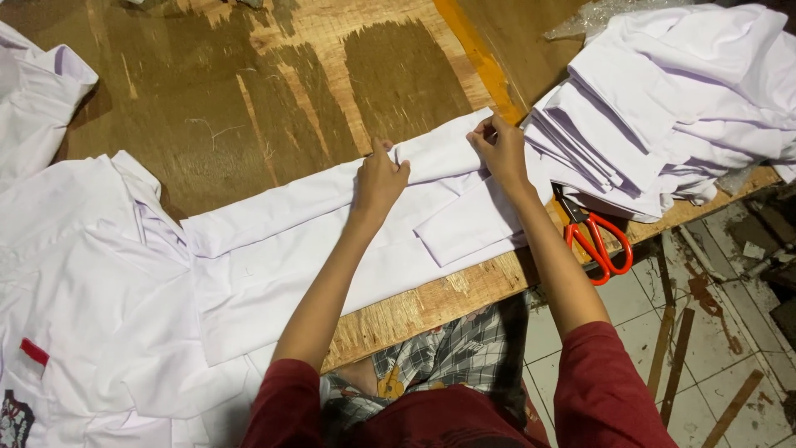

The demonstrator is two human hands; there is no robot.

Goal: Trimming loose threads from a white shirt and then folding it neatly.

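Spanning scuffed plywood table, tiled floor

Bare worn plywood tabletop lies open beyond the hands; a tall stack of folded white shirts blocks the right, orange-handled scissors beside it, spread white shirts crowding the left

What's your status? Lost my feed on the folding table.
Left hand and right hand both pinching far edge of white shirt. Folded stack right. Red scissors at table edge, clear.
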